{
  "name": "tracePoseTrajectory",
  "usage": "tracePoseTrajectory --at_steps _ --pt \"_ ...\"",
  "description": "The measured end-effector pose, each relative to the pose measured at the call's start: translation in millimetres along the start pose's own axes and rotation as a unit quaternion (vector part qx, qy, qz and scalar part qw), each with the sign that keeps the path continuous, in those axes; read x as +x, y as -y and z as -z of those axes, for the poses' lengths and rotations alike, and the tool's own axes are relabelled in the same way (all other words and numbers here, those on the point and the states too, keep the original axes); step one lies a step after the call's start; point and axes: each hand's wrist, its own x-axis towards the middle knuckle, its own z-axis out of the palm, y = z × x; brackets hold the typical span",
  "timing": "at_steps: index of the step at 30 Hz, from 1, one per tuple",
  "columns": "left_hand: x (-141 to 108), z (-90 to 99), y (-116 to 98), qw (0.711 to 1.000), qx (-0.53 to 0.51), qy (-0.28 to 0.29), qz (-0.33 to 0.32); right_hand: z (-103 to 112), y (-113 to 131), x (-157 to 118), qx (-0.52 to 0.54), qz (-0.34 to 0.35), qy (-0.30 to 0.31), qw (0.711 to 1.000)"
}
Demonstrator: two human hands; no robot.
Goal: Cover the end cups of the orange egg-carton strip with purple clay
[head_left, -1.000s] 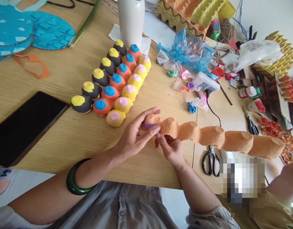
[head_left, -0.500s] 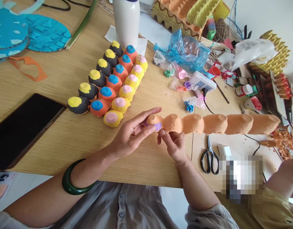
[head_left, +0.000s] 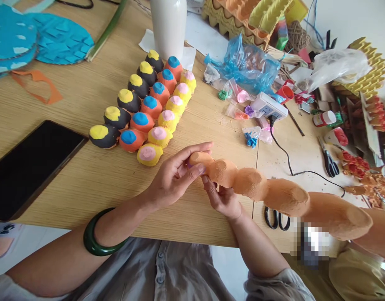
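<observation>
An orange-brown strip of egg-carton humps (head_left: 250,183) is held off the table, running from my hands toward the lower right. My left hand (head_left: 176,175) pinches its left end between thumb and fingers. A bit of purple clay shows at that end, mostly hidden by the fingers. Just to the right, my right hand (head_left: 222,198) grips the strip from below, thumb against its near side. Beyond them stand three rows of painted humps: a black row with yellow tops (head_left: 129,100), an orange row with blue tops (head_left: 151,107) and a yellow row with pink tops (head_left: 167,121).
A black phone (head_left: 36,165) lies at the left. Behind are a white bottle (head_left: 169,29), a blue plastic bag (head_left: 245,67) and clay packets. A power strip (head_left: 269,106), scissors (head_left: 328,161) and paint jars lie right. Partly covered scissors (head_left: 276,217) lie under the strip.
The strip's right end has swung down and toward me, now over part of the near scissors. Less purple clay shows. Both hands keep their hold. The other person's arm at the right is now hidden.
</observation>
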Motion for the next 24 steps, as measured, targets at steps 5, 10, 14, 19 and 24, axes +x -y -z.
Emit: tracePoseTrajectory --at_steps 5,10,14,19,24 --pt "3.8 -2.0 0.4 0.996 0.057 -0.056 0.034 -15.2 17.2 -0.3 -0.095 0.011 -0.104 0.99" --pt "5.6 0.0 -8.2 0.997 0.064 0.002 0.051 -12.7 27.0 3.0 -0.006 -0.016 -0.104 0.994" --pt "3.7 -0.4 -5.2 0.996 0.045 -0.001 0.073 -6.5 24.3 4.6 0.021 -0.021 -0.088 0.996" --pt "3.6 -0.7 -2.0 0.996 0.016 0.022 0.087 -9.5 26.6 10.6 0.176 -0.031 -0.116 0.977" --pt "4.6 -1.4 -3.4 0.994 0.003 0.038 0.1 -5.8 39.1 17.7 0.269 -0.047 -0.139 0.952"
